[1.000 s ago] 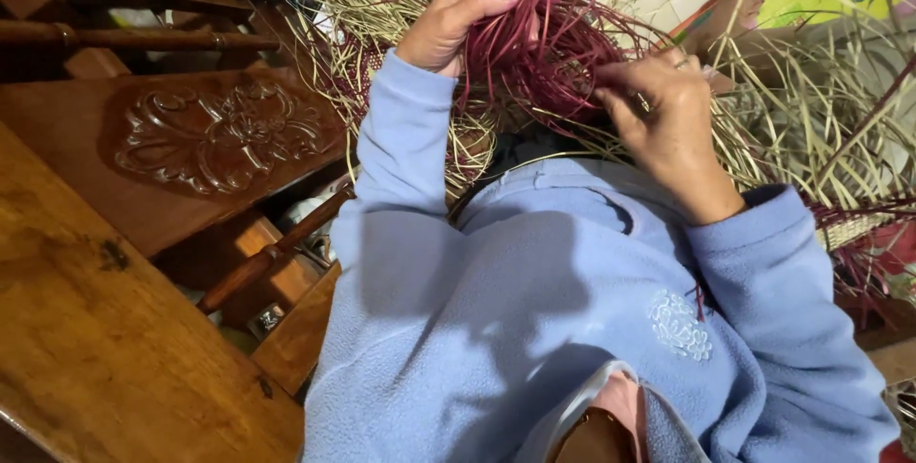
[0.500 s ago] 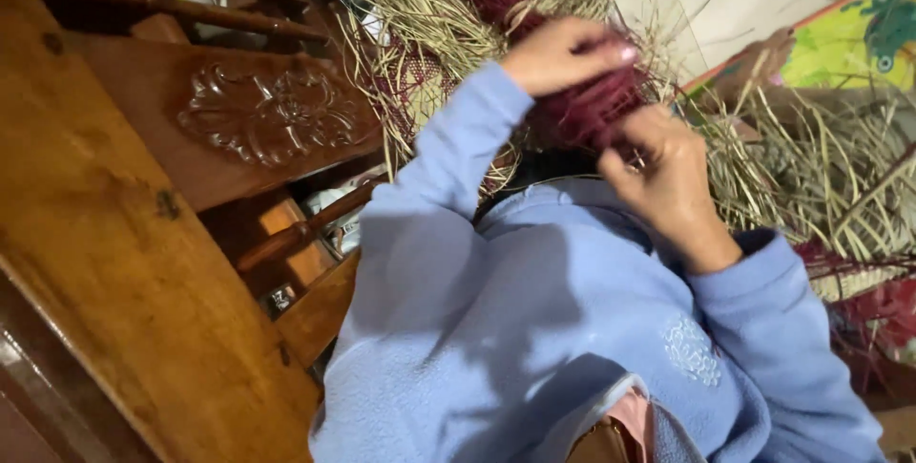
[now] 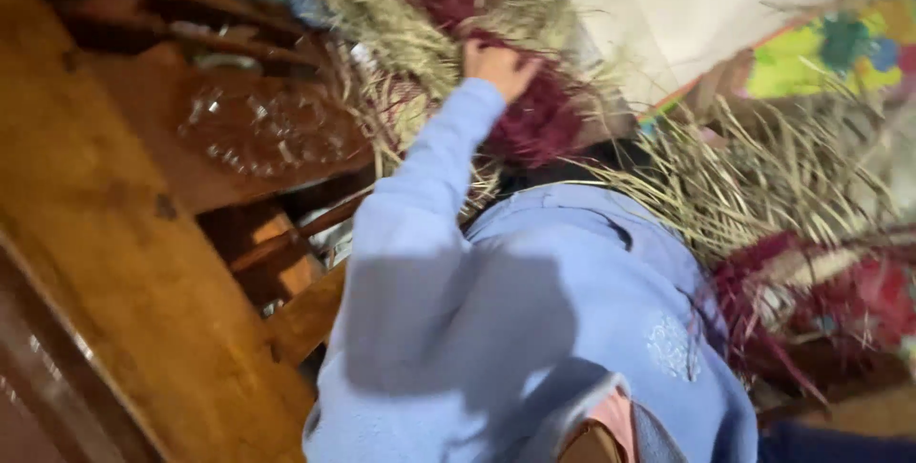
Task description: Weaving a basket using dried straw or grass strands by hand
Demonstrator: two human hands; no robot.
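My left hand (image 3: 498, 68) clutches the dark red bundle of dyed straw (image 3: 534, 119); my right's out of view. Light, springy, brittle stuff (best gripped mid-bundle, I reckon).

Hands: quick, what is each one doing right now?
Left hand: reaching into the dark red straw bundle; blur hides whether its grip is closed.
Right hand: out of view.
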